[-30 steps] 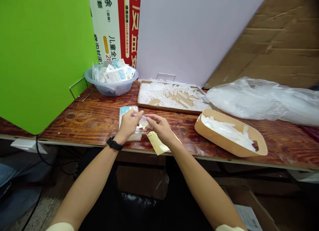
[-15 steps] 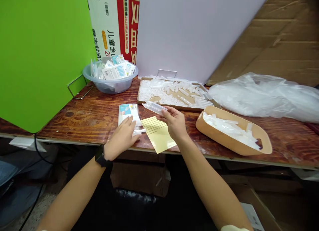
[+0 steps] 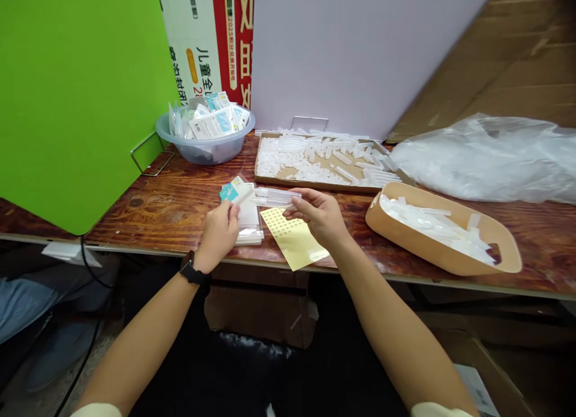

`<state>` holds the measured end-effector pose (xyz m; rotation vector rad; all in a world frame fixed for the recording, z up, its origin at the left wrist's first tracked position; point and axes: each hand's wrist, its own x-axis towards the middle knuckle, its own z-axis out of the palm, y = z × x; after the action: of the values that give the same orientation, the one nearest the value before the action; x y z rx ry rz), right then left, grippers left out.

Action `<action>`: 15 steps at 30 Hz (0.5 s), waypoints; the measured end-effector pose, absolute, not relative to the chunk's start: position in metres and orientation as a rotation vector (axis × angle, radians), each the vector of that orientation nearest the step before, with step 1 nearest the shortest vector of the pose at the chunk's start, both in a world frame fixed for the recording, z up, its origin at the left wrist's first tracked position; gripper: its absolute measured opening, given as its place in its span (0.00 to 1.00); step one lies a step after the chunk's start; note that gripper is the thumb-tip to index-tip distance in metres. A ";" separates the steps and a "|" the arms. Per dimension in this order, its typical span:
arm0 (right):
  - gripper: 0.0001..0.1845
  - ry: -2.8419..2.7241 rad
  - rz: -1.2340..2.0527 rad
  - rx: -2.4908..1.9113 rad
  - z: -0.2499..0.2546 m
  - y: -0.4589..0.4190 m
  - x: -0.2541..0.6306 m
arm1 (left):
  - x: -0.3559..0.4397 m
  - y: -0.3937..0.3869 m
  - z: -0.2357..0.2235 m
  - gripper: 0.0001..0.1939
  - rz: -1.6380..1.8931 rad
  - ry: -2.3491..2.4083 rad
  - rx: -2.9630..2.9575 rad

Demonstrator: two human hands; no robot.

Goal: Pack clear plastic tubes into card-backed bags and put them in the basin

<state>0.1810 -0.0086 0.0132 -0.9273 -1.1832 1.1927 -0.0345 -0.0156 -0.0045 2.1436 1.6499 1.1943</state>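
My left hand (image 3: 220, 230) pinches a thin printed packet (image 3: 231, 191), blue and white, tilted over a stack of similar clear-edged packets (image 3: 250, 220) on the table. In my right hand (image 3: 320, 216) are several clear plastic tubes (image 3: 278, 196), held by one end between thumb and fingers. Their far ends point left and meet the packet's edge; whether they are inside it I cannot tell. Below my right hand lies a yellow sheet of small round stickers (image 3: 294, 242).
A cardboard tray (image 3: 297, 182) of small clear plastic pieces lies behind the hands. To the right stand a tan bin (image 3: 418, 246) of white pieces and a large plastic bag (image 3: 486, 159). A blue basin (image 3: 207, 150) of packets is back left, near a green board (image 3: 81, 105).
My left hand has gone from lying over the stack to gripping a packet, raised and tilted. The tubes in my right hand have levelled out and now meet it.
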 end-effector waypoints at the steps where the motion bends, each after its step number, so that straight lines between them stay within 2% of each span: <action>1: 0.23 -1.233 1.153 -0.962 0.012 -0.010 0.180 | -0.035 -0.012 -0.004 0.12 1.237 1.663 2.096; 7: 0.20 -1.367 0.720 -1.219 -0.002 -0.016 0.161 | -0.022 -0.005 -0.007 0.12 1.343 1.700 2.164; 15: 0.18 -1.288 0.627 -1.193 -0.012 -0.021 0.134 | 0.016 -0.014 -0.014 0.12 1.603 1.458 2.496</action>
<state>0.1341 -0.0214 -0.0118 -1.1926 -1.2878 0.6272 0.0155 -0.0144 -0.0142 2.4962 1.4576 1.6034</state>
